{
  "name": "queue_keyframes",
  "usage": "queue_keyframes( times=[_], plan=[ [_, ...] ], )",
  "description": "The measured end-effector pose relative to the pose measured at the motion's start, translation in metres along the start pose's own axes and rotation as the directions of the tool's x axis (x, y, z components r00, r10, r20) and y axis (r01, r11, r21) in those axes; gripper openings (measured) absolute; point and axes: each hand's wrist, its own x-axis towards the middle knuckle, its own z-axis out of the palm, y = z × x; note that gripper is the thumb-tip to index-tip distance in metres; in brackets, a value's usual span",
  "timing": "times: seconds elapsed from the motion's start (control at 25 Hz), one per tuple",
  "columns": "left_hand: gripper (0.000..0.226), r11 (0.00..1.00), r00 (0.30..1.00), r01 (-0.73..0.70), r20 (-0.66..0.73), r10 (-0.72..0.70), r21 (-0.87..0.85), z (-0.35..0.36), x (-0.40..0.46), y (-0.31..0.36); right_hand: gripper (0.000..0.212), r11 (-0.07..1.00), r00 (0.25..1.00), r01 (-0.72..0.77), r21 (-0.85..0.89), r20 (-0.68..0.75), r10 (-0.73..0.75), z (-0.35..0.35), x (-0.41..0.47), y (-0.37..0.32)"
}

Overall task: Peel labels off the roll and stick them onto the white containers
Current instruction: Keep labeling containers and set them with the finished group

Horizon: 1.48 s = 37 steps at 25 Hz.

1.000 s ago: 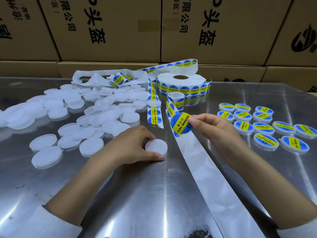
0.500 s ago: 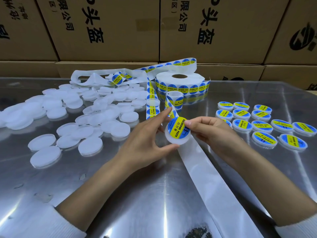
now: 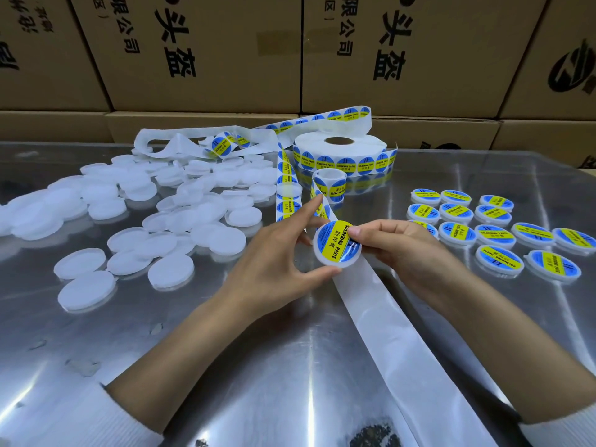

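Between my hands, lifted off the shiny metal bench [image 3: 290,366], sat the round white plastic container [image 3: 335,250]. My left hand [image 3: 274,253] pinched its rim; my right hand [image 3: 400,250], thumb nearest, pressed down the round blue-and-yellow label [image 3: 333,241], its yellow band running away from me.

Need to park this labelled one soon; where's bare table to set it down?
Bare steel lies beside the labelled containers, toward the roll, and along the near edge either side of the backing strip. It is crowded on the left, under the unlabelled containers.
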Motion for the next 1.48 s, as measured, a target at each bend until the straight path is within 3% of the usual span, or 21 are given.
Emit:
queue_keyframes(
  times=[0.36,0.52,0.76,0.92,0.96,1.08,1.12,1.2,1.32,1.48],
  plan=[
    [0.089,1.000,0.998,0.005,-0.060,-0.005,-0.005,0.000,0.000,0.005,0.021,0.999,0.998,0.025,-0.030,-0.052,-0.026,0.003,-0.002,-0.003],
    [0.087,1.000,0.994,-0.002,-0.108,0.002,0.000,0.000,0.000,0.007,0.006,0.999,0.995,0.034,-0.041,-0.092,-0.038,0.006,-0.003,-0.005],
    [0.086,0.999,0.984,0.024,-0.175,-0.032,-0.047,0.000,0.000,0.012,0.007,0.962,0.975,0.174,-0.211,-0.097,-0.198,0.011,-0.004,-0.008],
    [0.085,0.998,0.975,0.030,-0.218,-0.041,-0.054,-0.002,0.001,0.014,0.010,0.939,0.954,0.269,-0.213,-0.073,-0.290,0.014,-0.004,-0.008],
    [0.085,0.998,0.975,0.023,-0.219,-0.034,-0.050,-0.002,0.001,0.014,0.016,0.938,0.952,0.282,-0.202,-0.061,-0.299,0.014,-0.005,-0.008],
    [0.084,1.000,0.982,-0.016,-0.189,0.012,-0.017,-0.002,0.001,0.014,0.072,0.956,0.967,0.246,-0.161,-0.027,-0.254,0.008,-0.006,-0.010],
    [0.083,1.000,0.982,-0.027,-0.188,0.025,-0.008,-0.002,0.001,0.014,0.079,0.959,0.973,0.219,-0.178,-0.028,-0.227,0.007,-0.006,-0.011],
    [0.081,0.998,0.978,-0.056,-0.202,0.053,-0.012,-0.003,0.001,0.015,0.066,0.959,0.986,0.157,-0.235,-0.012,-0.165,0.010,-0.008,-0.013],
    [0.078,0.984,0.966,-0.170,-0.190,0.177,0.052,-0.001,0.000,0.018,0.013,0.942,0.994,0.112,-0.315,0.040,-0.104,0.024,-0.012,-0.015],
    [0.074,0.976,0.948,-0.204,-0.234,0.215,0.071,0.001,0.000,0.021,0.047,0.962,0.998,0.041,-0.270,-0.040,-0.054,0.027,-0.011,-0.014]
  ],
)
